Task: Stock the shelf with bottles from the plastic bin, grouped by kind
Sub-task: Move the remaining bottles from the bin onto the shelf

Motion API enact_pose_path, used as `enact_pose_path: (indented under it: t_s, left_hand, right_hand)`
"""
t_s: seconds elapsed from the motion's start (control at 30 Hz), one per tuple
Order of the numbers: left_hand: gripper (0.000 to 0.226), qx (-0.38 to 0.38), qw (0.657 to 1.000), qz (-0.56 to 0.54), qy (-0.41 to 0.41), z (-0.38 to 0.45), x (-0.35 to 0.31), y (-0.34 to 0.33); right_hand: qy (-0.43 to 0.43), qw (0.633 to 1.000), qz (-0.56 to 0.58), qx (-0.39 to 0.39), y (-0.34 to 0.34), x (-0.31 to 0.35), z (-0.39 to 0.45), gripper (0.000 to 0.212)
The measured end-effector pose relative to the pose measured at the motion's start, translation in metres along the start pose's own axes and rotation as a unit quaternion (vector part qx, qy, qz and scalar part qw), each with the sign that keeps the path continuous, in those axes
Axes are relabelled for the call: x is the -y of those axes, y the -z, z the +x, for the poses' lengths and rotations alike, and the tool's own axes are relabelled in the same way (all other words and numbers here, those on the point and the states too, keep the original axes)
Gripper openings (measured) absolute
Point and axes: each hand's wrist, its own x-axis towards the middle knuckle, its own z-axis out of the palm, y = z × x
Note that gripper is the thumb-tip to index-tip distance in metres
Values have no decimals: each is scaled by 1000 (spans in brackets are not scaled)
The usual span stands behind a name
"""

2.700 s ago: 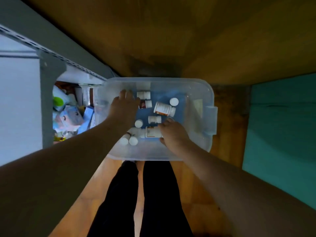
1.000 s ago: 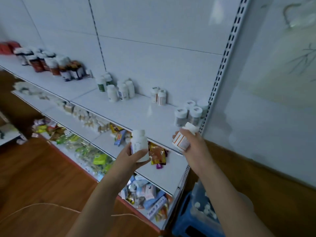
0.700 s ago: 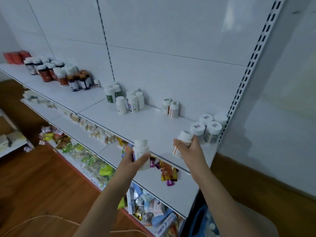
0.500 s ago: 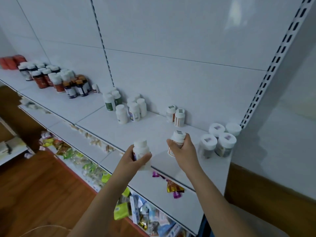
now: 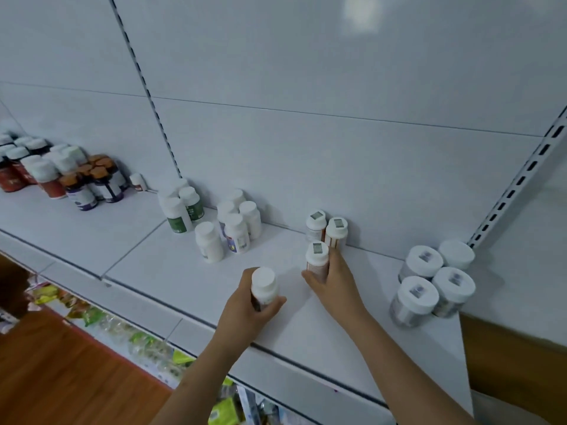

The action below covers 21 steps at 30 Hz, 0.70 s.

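Note:
My right hand (image 5: 333, 283) grips a white-capped bottle with an orange label (image 5: 317, 259), upright on the white shelf (image 5: 171, 271), just in front of two like bottles (image 5: 326, 230) at the back wall. My left hand (image 5: 245, 311) holds a plain white bottle (image 5: 264, 288) upright over the shelf's front part. To the left stands a cluster of white bottles (image 5: 233, 228); beyond it are green-labelled ones (image 5: 181, 210). The plastic bin is out of view.
Several wide white-lidded jars (image 5: 432, 280) stand at the shelf's right end by the slotted upright (image 5: 518, 185). Dark and red bottles (image 5: 61, 176) crowd the far left. Lower shelves with packets (image 5: 101, 317) and a wooden floor (image 5: 61, 378) lie below.
Both hands have moved forward over the shelf. My right hand has carried the orange-labelled bottle back to just in front of the two like bottles.

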Motion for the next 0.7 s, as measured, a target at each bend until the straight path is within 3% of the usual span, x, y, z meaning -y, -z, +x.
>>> enact_pose_path:
  t_s: [0.07, 0.2, 0.37, 0.57, 0.7]
  left_hand:
    - [49, 9, 1000, 23, -18, 8, 10, 2]
    - [51, 28, 998, 41, -32, 19, 24, 3]
    - [60, 62, 991, 73, -95, 27, 34, 10]
    - [69, 76, 962, 182, -190, 33, 64, 47]
    - [56, 58, 945, 231, -225, 37, 88, 81]
  right_hand:
    - [11, 996, -75, -41, -6, -8, -11, 55]
    - [-7, 980, -183, -78, -12, -2, -6, 41]
    - [-53, 963, -243, -104, -13, 12, 13, 43]
    - [-94, 977, -64, -180, -27, 43, -30, 42]
    - [-57, 995, 14, -76, -45, 68, -58, 44]
